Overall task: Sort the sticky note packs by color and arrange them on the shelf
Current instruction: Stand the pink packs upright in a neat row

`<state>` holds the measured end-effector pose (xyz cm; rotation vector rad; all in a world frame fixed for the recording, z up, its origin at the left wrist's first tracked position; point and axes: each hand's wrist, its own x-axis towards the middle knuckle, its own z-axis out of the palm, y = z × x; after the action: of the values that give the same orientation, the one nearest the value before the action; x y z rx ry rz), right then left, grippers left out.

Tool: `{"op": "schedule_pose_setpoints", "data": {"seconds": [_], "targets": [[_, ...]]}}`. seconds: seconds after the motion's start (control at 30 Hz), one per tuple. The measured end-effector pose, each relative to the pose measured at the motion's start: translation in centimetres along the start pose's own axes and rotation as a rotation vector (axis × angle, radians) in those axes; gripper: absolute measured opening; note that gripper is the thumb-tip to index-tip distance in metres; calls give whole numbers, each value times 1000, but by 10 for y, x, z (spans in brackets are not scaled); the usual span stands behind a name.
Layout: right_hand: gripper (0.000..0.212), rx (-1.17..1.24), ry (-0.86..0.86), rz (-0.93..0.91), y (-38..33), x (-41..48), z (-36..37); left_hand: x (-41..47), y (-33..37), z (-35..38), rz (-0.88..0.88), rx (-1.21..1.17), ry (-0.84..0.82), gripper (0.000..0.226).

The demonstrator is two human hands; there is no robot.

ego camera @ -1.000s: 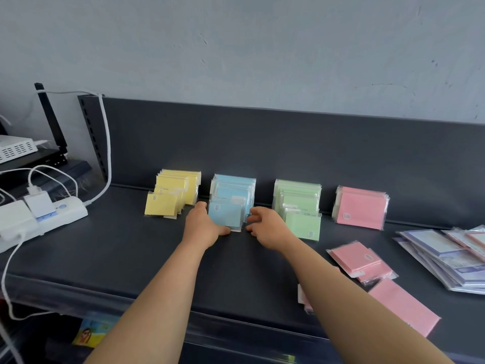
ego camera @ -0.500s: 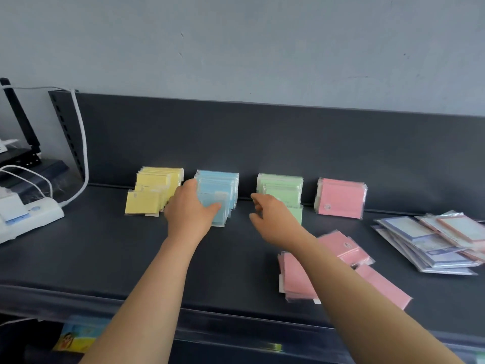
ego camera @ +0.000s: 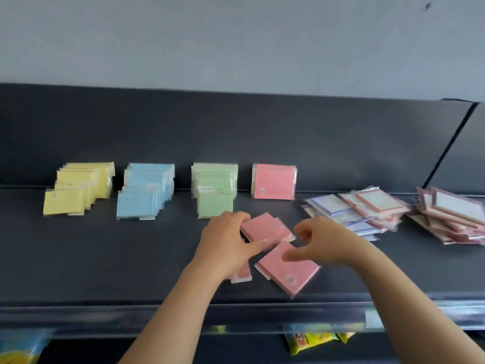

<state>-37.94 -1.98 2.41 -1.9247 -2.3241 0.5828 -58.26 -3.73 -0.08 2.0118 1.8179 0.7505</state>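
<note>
pink packs [ego camera: 266,229] between hands (left [ego camera: 225,245], right [ego camera: 324,244])

Grey wall [ego camera: 236,35], yellow packets [ego camera: 315,340] below

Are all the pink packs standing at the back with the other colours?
No, loose pink packs lie flat near the front, apart from the pink stack at the back.

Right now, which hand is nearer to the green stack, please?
Left. The left hand, holding pink packs, is just in front of the green stack; the right hand is farther right.
</note>
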Motion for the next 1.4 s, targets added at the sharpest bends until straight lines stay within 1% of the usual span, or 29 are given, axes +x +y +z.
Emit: {"op": "schedule_pose_setpoints", "data": {"seconds": [0.07, 0.17, 0.27, 0.37, 0.43, 0.5, 0.53, 0.57, 0.63, 0.67, 0.73, 0.83, 0.93, 1.0, 1.1, 1.2, 1.23, 1.3, 1.37, 1.4], "targets": [[57, -28, -74, 3, 8, -5, 6, -2, 7, 9, 16, 158, -25, 64], [63, 13, -114, -39, 11, -9, 15, 1, 9, 18, -11, 273, -41, 61], [61, 68, -131, -53, 16, -6, 14, 12, 11, 23, -71, 318, -78, 73], [50, 120, -172, -55, 23, -2, 10, 24, 15, 22, -155, 277, -117, 73], [46, 154, -185, -58, 23, -1, 10, 29, 11, 22, -195, 261, -135, 62], [43, 165, -179, -65, 26, 0, 10, 33, 9, 24, -210, 254, -131, 40], [43, 175, -169, -66, 27, 1, 11, 34, 9, 25, -216, 235, -129, 39], [45, 189, -156, -70, 27, 2, 13, 33, 9, 25, -217, 205, -130, 45], [64, 196, -132, -83, 27, 4, 17, 31, 10, 23, -217, 136, -123, 65], [75, 179, -117, -85, 26, 5, 20, 30, 9, 21, -215, 107, -106, 67], [92, 114, -75, -88, 23, 6, 26, 26, 7, 15, -209, 88, -50, 63], [105, 30, -46, -117, 16, 4, 31, 12, 2, 3, -251, 97, 11, 64], [100, 95, -54, -115, 16, 3, 32, -7, -5, -3, -373, 149, -24, 79], [94, 100, -77, -120, 18, 3, 31, -16, -11, -3, -430, 163, -54, 81], [93, 87, -111, -132, 24, 4, 28, -26, -18, -7, -477, 106, -24, 74], [92, 131, -111, -136, 29, 2, 27, -35, -27, -15, -518, 230, 19, 61], [91, 149, -104, -144, 30, 0, 28, -37, -29, -16, -511, 278, 33, 58], [88, 175, -90, -166, 30, -2, 30, -38, -29, -17, -427, 307, 22, 64], [86, 214, -82, -181, 31, -4, 30, -35, -21, -18, -311, 276, -90, 79], [85, 248, -74, -184, 33, -5, 29, -32, -16, -19, -281, 268, -166, 86]]}}
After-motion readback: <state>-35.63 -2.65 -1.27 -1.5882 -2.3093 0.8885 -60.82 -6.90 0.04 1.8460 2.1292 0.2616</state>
